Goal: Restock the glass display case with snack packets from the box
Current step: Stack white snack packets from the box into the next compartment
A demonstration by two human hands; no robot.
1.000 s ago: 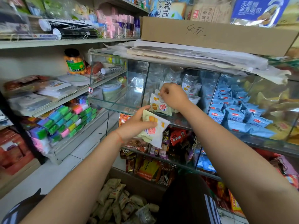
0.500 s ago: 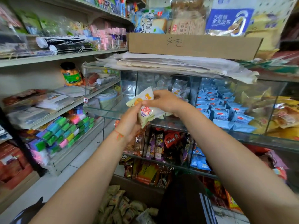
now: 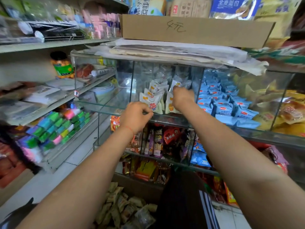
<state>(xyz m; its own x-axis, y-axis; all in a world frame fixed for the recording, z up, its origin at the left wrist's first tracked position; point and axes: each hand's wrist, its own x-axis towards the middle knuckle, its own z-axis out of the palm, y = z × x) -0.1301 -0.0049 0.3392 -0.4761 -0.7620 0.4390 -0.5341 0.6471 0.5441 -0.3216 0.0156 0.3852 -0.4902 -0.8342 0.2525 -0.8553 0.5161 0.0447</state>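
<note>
both hands in the glass case (image 3: 105, 104): left hand (image 3: 134, 117) pinches a white packet (image 3: 152, 104) at the shelf's front edge, right hand (image 3: 181, 98) grips another packet (image 3: 170, 105) deeper in

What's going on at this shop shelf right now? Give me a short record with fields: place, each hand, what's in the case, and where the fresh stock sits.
place: glass display case in a shop, split into compartments
left hand: at the case's front edge, pinching a white snack packet
right hand: reaching inside among the standing white packets; its grip is hidden
neighbouring compartment: blue packets
on top of case: cardboard box with handwriting
fresh stock: box on the floor holding beige packets
</note>
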